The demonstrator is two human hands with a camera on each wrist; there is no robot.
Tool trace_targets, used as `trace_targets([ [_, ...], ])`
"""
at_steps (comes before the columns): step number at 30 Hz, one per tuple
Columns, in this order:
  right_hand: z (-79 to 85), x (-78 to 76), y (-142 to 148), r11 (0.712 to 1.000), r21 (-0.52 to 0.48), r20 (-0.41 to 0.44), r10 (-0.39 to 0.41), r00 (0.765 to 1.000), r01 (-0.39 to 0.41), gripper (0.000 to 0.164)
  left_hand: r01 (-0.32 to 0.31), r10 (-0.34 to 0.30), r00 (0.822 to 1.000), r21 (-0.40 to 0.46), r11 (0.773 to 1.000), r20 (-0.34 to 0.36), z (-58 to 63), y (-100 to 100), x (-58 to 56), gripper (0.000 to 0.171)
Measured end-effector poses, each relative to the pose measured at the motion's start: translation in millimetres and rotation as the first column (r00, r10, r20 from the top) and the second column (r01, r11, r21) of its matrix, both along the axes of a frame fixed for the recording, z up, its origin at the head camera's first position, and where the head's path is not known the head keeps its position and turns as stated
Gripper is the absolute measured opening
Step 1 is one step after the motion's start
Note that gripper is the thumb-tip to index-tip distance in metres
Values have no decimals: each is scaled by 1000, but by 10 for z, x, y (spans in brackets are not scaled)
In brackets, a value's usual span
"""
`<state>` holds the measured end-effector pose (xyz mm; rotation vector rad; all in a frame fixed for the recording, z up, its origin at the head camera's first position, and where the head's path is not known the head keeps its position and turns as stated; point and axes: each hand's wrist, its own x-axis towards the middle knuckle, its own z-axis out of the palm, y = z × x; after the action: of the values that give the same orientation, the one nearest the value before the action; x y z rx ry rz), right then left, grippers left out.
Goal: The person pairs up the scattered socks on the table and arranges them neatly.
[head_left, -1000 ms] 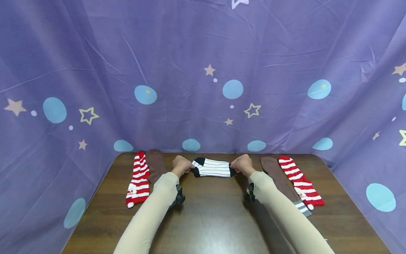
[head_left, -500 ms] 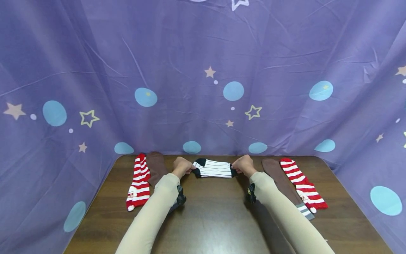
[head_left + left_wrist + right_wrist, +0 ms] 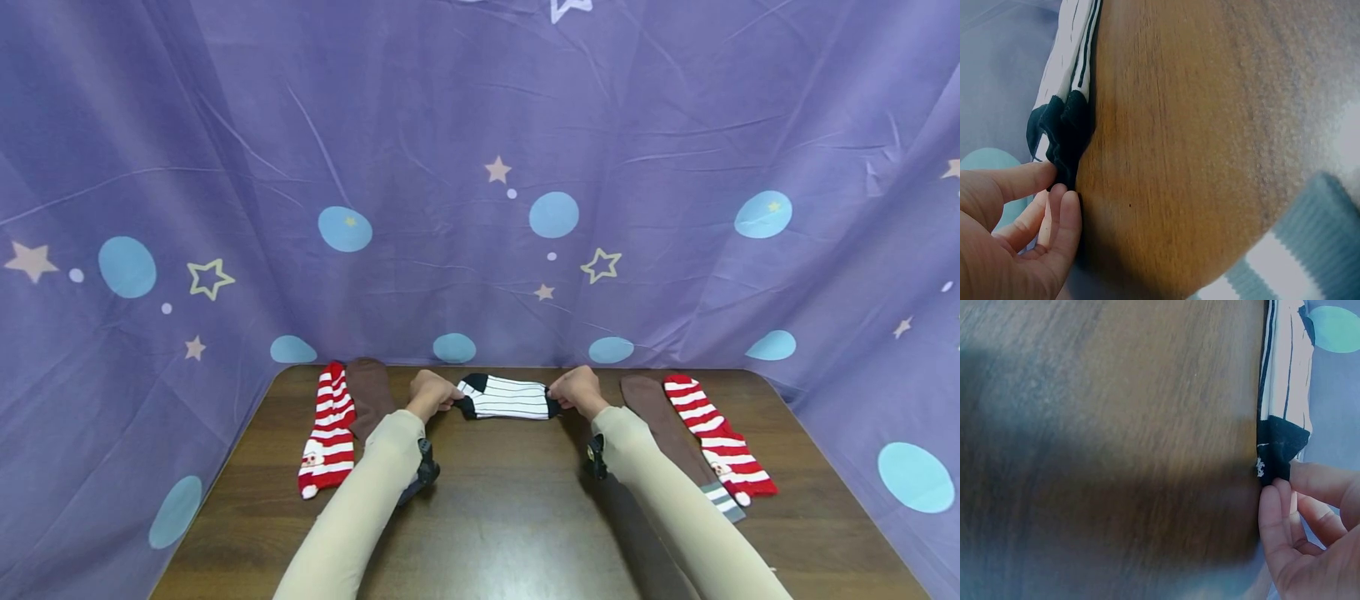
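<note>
The left hand (image 3: 431, 392) and right hand (image 3: 577, 389) each pinch a black end (image 3: 1071, 125) of the striped sock (image 3: 513, 398), which lies between them over the table (image 3: 491, 492), and a light, even outward pull with both pinches level should smooth it best without overstretching

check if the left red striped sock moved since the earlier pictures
No: in the head view, the left red striped sock lies the same against the left edge of the table.
</note>
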<state>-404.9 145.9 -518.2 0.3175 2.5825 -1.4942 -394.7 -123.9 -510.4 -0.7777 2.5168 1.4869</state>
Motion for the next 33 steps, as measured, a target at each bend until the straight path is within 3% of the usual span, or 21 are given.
trace_targets([
  [20,-4,52,11,999,-43,-39,16,999,-18,10,-15,15,1000,-3,1000,-23,-63,6,-5,22],
  [33,-35,55,44,997,-58,-51,56,997,-59,10,16,-20,999,-150,989,-31,-65,13,78,18],
])
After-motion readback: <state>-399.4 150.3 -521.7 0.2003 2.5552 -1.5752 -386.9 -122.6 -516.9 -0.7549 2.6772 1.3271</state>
